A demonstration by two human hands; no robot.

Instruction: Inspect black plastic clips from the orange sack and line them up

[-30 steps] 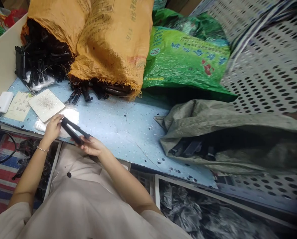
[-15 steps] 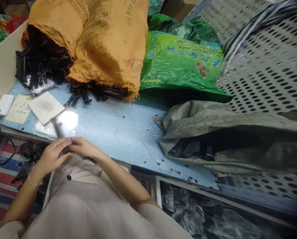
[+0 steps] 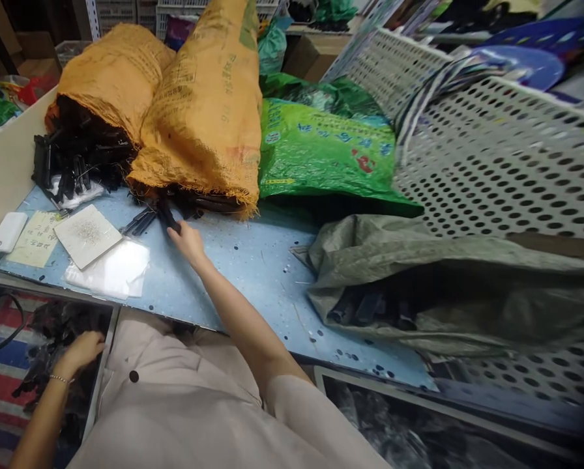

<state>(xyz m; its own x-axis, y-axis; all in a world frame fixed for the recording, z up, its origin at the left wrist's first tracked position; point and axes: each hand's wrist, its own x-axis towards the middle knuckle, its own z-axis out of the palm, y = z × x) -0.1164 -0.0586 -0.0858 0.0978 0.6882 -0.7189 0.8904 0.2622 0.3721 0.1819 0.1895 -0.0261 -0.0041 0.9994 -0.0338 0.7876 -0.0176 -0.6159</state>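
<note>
My right hand (image 3: 188, 241) reaches across the blue table and has its fingers closed on the end of a black plastic part (image 3: 167, 217) at the mouth of an orange woven sack (image 3: 199, 124). Other black parts (image 3: 139, 222) lie just left of it. Below the table edge, my left hand (image 3: 83, 350) is over a bin of black pieces and clear plastic (image 3: 52, 326). Its fingers look loosely bent and apart, with nothing visible in them; the fingertips are partly hidden.
A square white plate (image 3: 87, 236) lies over clear plastic bags (image 3: 120, 270), near a paper note (image 3: 35, 240) and a white corded device (image 3: 7, 232). A green sack (image 3: 326, 150), a grey sack (image 3: 448, 339) and perforated white baskets (image 3: 507, 150) stand on the right.
My hands have parted from the dark piece they held together. The right went forward to the orange sack's mouth; the left dropped down to the bin. The view has tilted up.
</note>
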